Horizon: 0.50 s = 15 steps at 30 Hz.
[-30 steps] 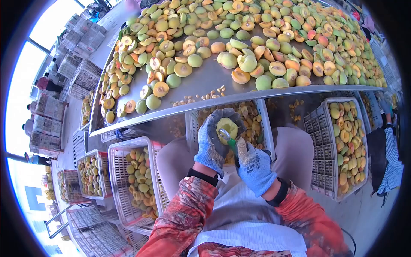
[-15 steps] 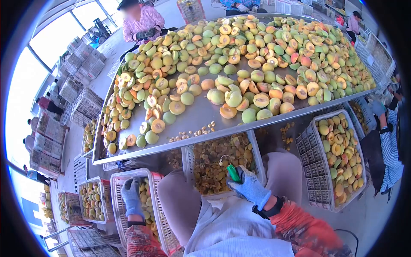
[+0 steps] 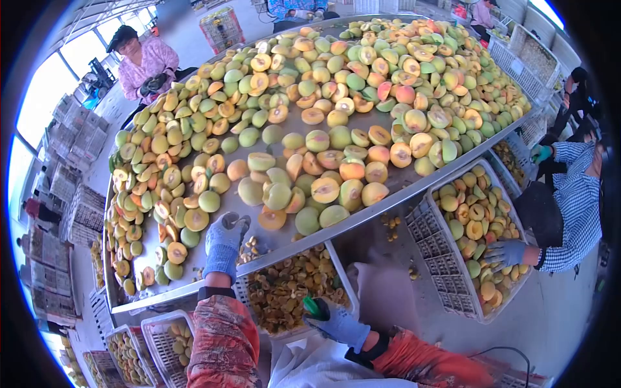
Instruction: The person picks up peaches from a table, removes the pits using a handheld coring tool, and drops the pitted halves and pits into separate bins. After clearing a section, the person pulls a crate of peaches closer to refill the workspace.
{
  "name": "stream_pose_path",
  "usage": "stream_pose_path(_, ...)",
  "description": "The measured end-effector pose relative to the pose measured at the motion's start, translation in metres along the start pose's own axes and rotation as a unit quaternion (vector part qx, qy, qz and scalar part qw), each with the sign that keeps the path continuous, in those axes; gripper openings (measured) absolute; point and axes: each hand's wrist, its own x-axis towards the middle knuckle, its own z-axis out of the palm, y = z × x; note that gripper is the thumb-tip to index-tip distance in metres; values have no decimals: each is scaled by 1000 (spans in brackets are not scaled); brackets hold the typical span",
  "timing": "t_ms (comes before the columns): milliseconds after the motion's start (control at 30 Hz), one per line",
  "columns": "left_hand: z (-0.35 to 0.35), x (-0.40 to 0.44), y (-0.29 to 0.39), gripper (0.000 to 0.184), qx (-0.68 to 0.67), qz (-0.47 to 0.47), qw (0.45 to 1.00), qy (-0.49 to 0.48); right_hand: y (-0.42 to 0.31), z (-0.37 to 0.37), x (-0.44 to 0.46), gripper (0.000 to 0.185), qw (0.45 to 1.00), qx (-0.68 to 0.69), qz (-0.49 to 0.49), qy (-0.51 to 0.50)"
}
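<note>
My left hand [image 3: 224, 246], in a blue-grey glove, reaches over the near rim of the metal table [image 3: 362, 216]. Its fingers are apart and nothing shows in them. Beside it lie small pits [image 3: 248, 249] and a cut fruit half [image 3: 272, 218], yellow-green outside with orange flesh, like an apricot. My right hand [image 3: 344, 326], also gloved, is closed around a green-handled tool [image 3: 317, 308]; the tool's working end cannot be made out now. Below that hand, between my legs, a white crate [image 3: 345, 275] holds brownish-yellow fruit scraps.
Whole and halved fruit [image 3: 310, 139] covers much of the table. At right, a co-worker's gloved hand [image 3: 506, 253] rests on fruit in a crate [image 3: 430, 244]. Another person [image 3: 147, 68] sits beyond the far left edge. More crates [image 3: 165, 346] stand at lower left.
My left hand has moved from the crate at lower left up and over the table edge. My right hand keeps the tool, lower and leftward in view. The view has shifted; a co-worker's hand now reaches into the right crate.
</note>
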Motion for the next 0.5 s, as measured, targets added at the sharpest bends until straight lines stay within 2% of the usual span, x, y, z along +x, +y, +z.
stream_pose_path(33, 19, 9, 12, 48, 99, 49, 994, 12, -4, -2, 1, 42, 999, 14, 35, -19)
stream_pose_path(67, 30, 16, 24, 60, 52, -2, 996, -70, -5, -3, 4, 45, 996, 30, 68, -42)
stream_pose_path(100, 46, 30, 17, 62, 138, 48, 986, -77, -2, -4, 8, 45, 996, 26, 72, -39)
stream_pose_path(167, 57, 27, 29, 60, 147, 61, 983, -91, 7, -1, 10, 48, 996, 54, 64, -29)
stream_pose_path(200, 60, 25, 29, 60, 147, 57, 983, -93, 10, 3, 10, 48, 999, 33, -14, 16)
stream_pose_path(233, 58, 23, 27, 56, 89, 68, 982, -153, 11, 4, 10, 48, 999, 36, -13, 11)
stream_pose_path(267, 51, 18, 25, 53, 33, 77, 974, -209, 7, 3, 10, 48, 999, -20, -26, 26)
stream_pose_path(333, 46, 7, 17, 45, -19, 9, 976, -216, 25, 11, 10, 48, 985, -131, -90, 68)
stream_pose_path(400, 38, 2, -9, 41, -114, 18, 978, -174, 14, -1, 10, 48, 986, -164, -20, -6)
stream_pose_path(467, 13, -27, -5, 39, -357, 33, 928, -97, 6, -5, 4, 45, 989, -124, -66, 39)
stream_pose_path(500, -8, -48, -1, 39, -350, 26, 933, -80, -7, -8, -3, 42, 978, -159, -121, 59)
